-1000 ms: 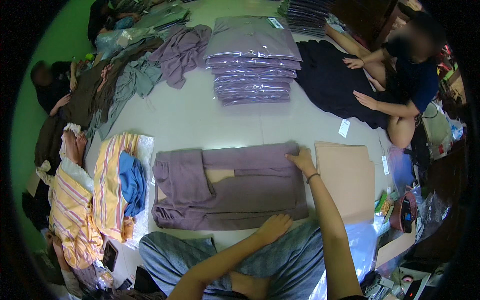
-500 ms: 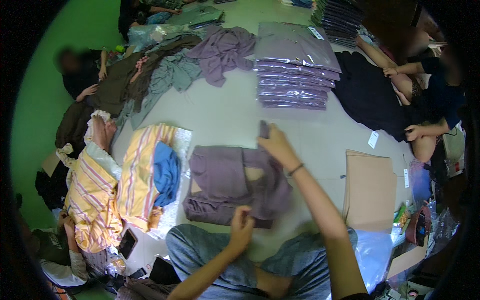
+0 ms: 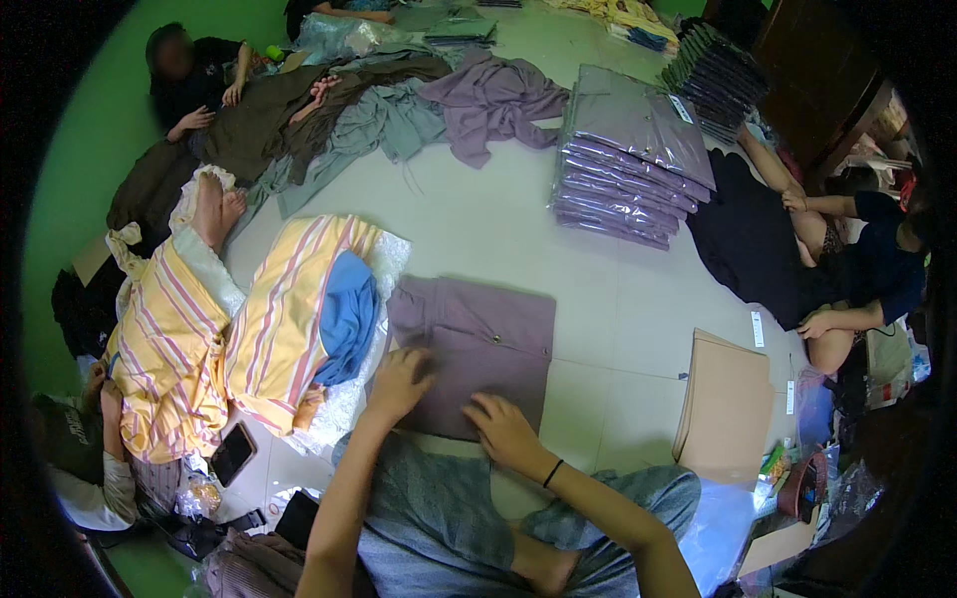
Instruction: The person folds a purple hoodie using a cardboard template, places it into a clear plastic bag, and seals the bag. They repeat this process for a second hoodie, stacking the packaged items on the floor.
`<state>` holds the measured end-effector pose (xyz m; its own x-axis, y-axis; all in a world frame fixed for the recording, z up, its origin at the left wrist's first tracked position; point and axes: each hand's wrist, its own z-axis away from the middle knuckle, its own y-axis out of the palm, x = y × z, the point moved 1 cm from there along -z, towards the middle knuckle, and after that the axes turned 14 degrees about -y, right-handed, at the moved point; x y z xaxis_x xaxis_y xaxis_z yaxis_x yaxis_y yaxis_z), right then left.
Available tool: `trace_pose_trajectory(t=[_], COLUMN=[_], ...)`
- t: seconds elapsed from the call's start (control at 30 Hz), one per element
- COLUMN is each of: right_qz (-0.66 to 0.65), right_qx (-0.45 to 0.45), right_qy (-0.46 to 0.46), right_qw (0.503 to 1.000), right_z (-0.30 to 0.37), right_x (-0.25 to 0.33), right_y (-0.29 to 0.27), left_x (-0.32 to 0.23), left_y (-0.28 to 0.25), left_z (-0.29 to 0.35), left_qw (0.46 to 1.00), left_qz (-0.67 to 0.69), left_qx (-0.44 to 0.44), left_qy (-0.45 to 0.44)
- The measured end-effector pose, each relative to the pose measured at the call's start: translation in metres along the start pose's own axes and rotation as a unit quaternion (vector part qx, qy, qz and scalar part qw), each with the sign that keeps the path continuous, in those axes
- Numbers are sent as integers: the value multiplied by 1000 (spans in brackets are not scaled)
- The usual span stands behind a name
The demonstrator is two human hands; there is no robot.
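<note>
In front of my crossed legs, a mauve garment (image 3: 488, 374) lies folded into a flat rectangle on the floor, with buttons showing on its upper face. My left hand (image 3: 401, 387) is over its near left side, fingers apart and slightly blurred. My right hand (image 3: 503, 431) is at the near edge, its fingers spread and bent onto the cloth. Neither hand grips anything that I can see. The garment's near left corner is partly hidden by my left hand.
Plastic-wrapped mauve garments (image 3: 633, 164) are stacked ahead on the right. Brown card sheets (image 3: 726, 404) lie to the right, above clear plastic bags (image 3: 713, 523). Yellow striped cloth (image 3: 289, 319) and blue fabric (image 3: 349, 309) lie left. Co-workers sit on both sides; a phone (image 3: 233, 453) lies lower left.
The garment was partly folded with card showing; now its buttoned face is up. My right hand has let go of the cloth and come nearer; my left has moved left. The view has shifted.
</note>
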<state>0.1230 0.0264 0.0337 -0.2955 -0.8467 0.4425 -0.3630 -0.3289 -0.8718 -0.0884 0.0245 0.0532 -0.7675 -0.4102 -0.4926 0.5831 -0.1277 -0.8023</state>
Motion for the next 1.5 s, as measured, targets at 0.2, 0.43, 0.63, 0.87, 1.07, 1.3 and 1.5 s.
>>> trace_pose_trajectory(t=[0.2,0.43,0.63,0.87,1.07,1.3,1.5], right_qz=[122,-6,15,-80,-109,-149,-54], right_qx=[101,-101,-214,-302,-270,-89,-2], right_qy=[-53,122,331,385,410,343,320], right_qw=[986,987,919,868,864,923,946], right_z=[50,95,70,84,133,135,207], right_x=[-54,-118,-128,-149,-146,-129,-116], right_y=[3,-68,-67,-62,-81,-84,-105], left_x=[-25,-90,-103,-121,-121,-133,-135], left_y=[46,93,91,100,104,101,83], left_z=[13,42,11,-33,-44,-54,-39], left_qw=[969,991,985,983,991,977,957], left_qz=[-245,-61,76,36,-21,-163,-211], left_qx=[17,84,-114,-174,-129,-140,-171], left_qy=[25,79,106,48,9,-7,99])
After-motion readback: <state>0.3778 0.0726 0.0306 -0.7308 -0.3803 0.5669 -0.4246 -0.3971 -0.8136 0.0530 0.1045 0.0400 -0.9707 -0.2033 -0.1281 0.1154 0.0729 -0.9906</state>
